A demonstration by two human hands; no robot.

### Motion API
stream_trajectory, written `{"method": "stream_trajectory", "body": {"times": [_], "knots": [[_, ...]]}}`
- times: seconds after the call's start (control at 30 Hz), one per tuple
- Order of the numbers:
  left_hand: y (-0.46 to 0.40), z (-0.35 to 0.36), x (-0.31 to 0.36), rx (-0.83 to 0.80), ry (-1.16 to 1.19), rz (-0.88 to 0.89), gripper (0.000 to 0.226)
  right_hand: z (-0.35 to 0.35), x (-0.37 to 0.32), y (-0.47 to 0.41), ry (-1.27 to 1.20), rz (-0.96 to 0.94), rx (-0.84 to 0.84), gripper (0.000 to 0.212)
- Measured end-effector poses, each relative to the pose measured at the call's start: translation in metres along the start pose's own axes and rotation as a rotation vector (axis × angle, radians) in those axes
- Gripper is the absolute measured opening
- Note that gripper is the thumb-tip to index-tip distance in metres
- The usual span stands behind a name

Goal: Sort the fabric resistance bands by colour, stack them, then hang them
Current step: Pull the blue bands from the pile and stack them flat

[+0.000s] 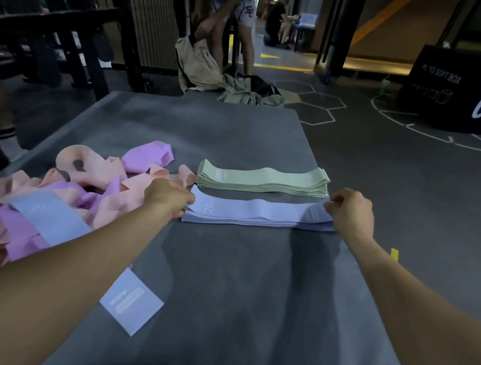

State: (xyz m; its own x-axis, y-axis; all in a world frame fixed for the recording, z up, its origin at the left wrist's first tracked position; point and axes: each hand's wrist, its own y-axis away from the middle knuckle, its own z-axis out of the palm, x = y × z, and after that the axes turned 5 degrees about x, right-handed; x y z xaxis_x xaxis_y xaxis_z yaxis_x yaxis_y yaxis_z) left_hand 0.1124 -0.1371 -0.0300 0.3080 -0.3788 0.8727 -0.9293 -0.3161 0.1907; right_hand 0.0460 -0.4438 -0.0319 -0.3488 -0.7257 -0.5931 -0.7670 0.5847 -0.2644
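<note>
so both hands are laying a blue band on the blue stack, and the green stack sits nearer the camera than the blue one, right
Not quite. The head view shows the neat stack of pale green fabric bands lying farther from the camera, behind the stack of light blue fabric bands. The rest holds: the left hand and right hand each hold an end of the top blue band.

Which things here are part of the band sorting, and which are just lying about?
Job: blue stack held at both ends by left hand and right hand; green stack; unsorted pile; loose blue band.
Lying about: beige backpack; black plyo box.
</note>
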Motion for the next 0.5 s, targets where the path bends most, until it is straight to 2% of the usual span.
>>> {"method": "stream_trajectory", "body": {"times": [0.13, 0.2, 0.33, 0.4, 0.5], "knots": [[-0.001, -0.002, -0.003, -0.017, 0.061, -0.007, 0.019, 0.005, -0.018, 0.005, 0.288, -0.191, 0.109, 0.033], [-0.001, -0.005, -0.003, -0.036, 0.071, -0.001, 0.015, 0.011, -0.036, 0.01, 0.284, -0.302, 0.121, 0.036], [0.0, -0.012, -0.003, -0.086, 0.073, -0.006, 0.012, 0.041, -0.081, 0.03, 0.053, -0.513, -0.222, 0.04], [0.0, -0.014, -0.004, -0.11, 0.084, -0.007, 0.004, 0.058, -0.1, 0.041, 0.031, -0.588, -0.37, 0.046], [-0.002, -0.015, -0.006, -0.122, 0.086, -0.012, 0.012, 0.076, -0.118, 0.05, 0.011, -0.63, -0.512, 0.05]]}}
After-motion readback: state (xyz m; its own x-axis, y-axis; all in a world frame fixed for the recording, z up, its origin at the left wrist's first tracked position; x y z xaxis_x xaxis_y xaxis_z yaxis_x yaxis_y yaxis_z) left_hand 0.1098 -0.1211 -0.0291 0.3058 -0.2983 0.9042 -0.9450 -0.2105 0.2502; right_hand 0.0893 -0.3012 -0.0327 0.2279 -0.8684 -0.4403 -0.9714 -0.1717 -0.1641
